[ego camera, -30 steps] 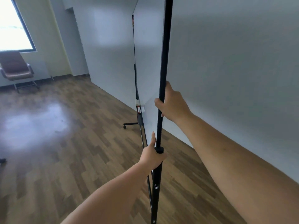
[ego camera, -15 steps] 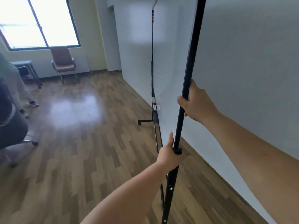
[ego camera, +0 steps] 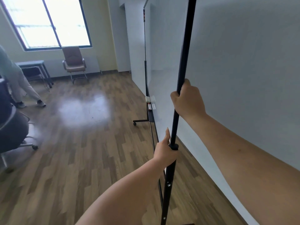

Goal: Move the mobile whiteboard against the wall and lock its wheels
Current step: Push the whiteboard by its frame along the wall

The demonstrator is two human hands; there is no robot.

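Observation:
The mobile whiteboard (ego camera: 164,51) stands edge-on in front of me, close to and roughly parallel with the grey wall (ego camera: 243,70) on the right. Its near black upright pole (ego camera: 185,62) runs from the top to the bottom of the view. My right hand (ego camera: 189,101) grips this pole at mid height. Lower down, my left hand (ego camera: 164,151) is wrapped around the same pole at a black collar. A tray with markers and an eraser (ego camera: 150,103) hangs along the board's lower edge. The far leg with a caster (ego camera: 135,122) sticks out onto the floor. The near wheels are out of view.
Wooden floor (ego camera: 81,151) opens to the left. A brown chair (ego camera: 73,64) stands under the window, with a small table (ego camera: 30,64) to its left. Another person (ego camera: 17,82) walks at the left edge. A dark office chair (ego camera: 11,132) sits at the near left.
My view has swung left, bringing the window, brown chair, walking person and office chair into sight. Both hands keep the same grip on the pole.

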